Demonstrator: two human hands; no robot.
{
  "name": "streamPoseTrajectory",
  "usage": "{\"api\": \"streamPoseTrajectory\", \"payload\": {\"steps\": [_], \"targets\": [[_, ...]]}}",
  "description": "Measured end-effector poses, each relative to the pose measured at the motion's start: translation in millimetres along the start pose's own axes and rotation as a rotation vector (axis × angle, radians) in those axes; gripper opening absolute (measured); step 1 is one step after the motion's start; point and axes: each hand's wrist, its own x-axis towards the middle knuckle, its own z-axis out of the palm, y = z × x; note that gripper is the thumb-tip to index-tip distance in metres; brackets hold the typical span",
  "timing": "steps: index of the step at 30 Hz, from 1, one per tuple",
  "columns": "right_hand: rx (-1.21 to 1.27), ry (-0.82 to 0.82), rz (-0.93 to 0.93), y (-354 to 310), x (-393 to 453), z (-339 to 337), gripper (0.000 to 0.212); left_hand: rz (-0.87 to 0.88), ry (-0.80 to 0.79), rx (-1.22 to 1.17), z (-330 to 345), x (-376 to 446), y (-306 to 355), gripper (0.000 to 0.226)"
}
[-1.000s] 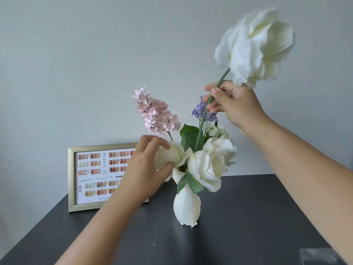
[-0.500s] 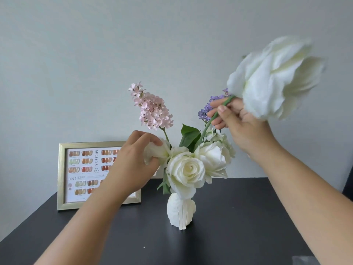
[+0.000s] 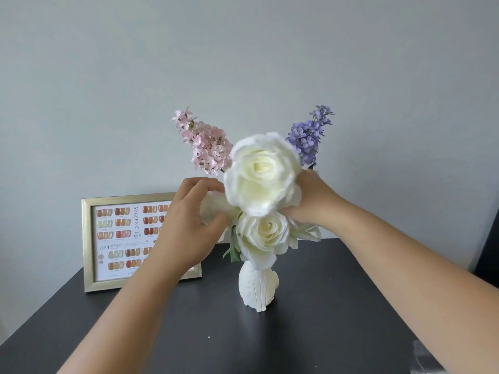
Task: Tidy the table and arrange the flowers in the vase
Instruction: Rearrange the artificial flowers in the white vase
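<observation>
A small white ribbed vase (image 3: 258, 290) stands on the dark table (image 3: 310, 333). It holds white roses (image 3: 266, 232), a pink flower spike (image 3: 206, 145) and a purple flower spike (image 3: 309, 137). My right hand (image 3: 314, 201) grips the stem behind a large white rose (image 3: 263, 172), whose blurred bloom faces me just above the bouquet. The stem itself is hidden. My left hand (image 3: 189, 228) pinches a white bloom (image 3: 213, 206) at the bouquet's left side.
A gold picture frame (image 3: 89, 238) with a nail colour chart leans against the grey wall behind my left hand. A clear plastic item (image 3: 426, 357) lies at the table's lower right corner. A dark object (image 3: 490, 247) is at the right edge.
My right hand has brought the large white rose down from high on the right into the middle of the bouquet. My left hand has stayed on the left bloom.
</observation>
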Motion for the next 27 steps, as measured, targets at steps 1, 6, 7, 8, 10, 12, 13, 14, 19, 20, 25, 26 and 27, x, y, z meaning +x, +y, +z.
{"api": "streamPoseTrajectory", "payload": {"steps": [1,6,7,8,10,12,13,14,19,20,25,26,27], "targets": [[-0.040,-0.003,0.004,-3.4,-1.7,-0.6,0.012,0.025,0.012,-0.017,0.1,-0.3,3.5,0.035],[-0.176,-0.137,-0.003,-9.7,-11.3,-13.5,0.011,0.232,-0.022,-0.170,-1.9,0.6,30.7,0.076],[-0.199,-0.146,-0.019,-10.2,-13.1,-16.1,0.010,0.268,-0.032,-0.178,-2.0,1.8,36.7,0.079],[-0.187,-0.156,-0.026,-11.2,-15.9,-20.5,0.010,0.306,-0.034,-0.168,-1.5,3.3,42.0,0.077],[-0.100,-0.149,-0.089,-12.5,-24.1,-34.4,0.011,0.373,-0.014,-0.109,1.0,5.0,51.0,0.065],[0.050,-0.192,-0.151,-0.1,-32.5,-56.1,0.022,0.391,-0.004,-0.054,3.7,3.9,57.1,0.049],[0.138,-0.227,-0.178,10.2,-39.0,-68.2,0.045,0.385,-0.011,-0.039,4.9,2.7,58.0,0.042],[0.220,-0.262,-0.202,18.2,-48.4,-79.4,0.079,0.377,-0.022,-0.028,6.1,1.0,57.6,0.037],[0.544,-0.109,-0.411,26.9,-68.4,-71.4,0.087,0.311,-0.045,-0.004,11.2,-3.9,51.8,0.033],[0.503,-0.009,-0.428,20.6,-66.1,-62.8,0.074,0.295,-0.037,-0.007,11.9,-3.6,50.9,0.034],[0.401,0.242,-0.390,8.6,-36.5,-39.4,0.030,0.265,0.035,-0.042,8.2,-1.8,39.4,0.036],[0.412,0.256,-0.362,8.2,-29.5,-38.1,0.026,0.261,0.047,-0.053,6.1,-1.0,36.1,0.037],[0.411,0.263,-0.343,7.7,-22.7,-36.5,0.023,0.244,0.056,-0.076,3.6,0.4,32.7,0.037]]}}
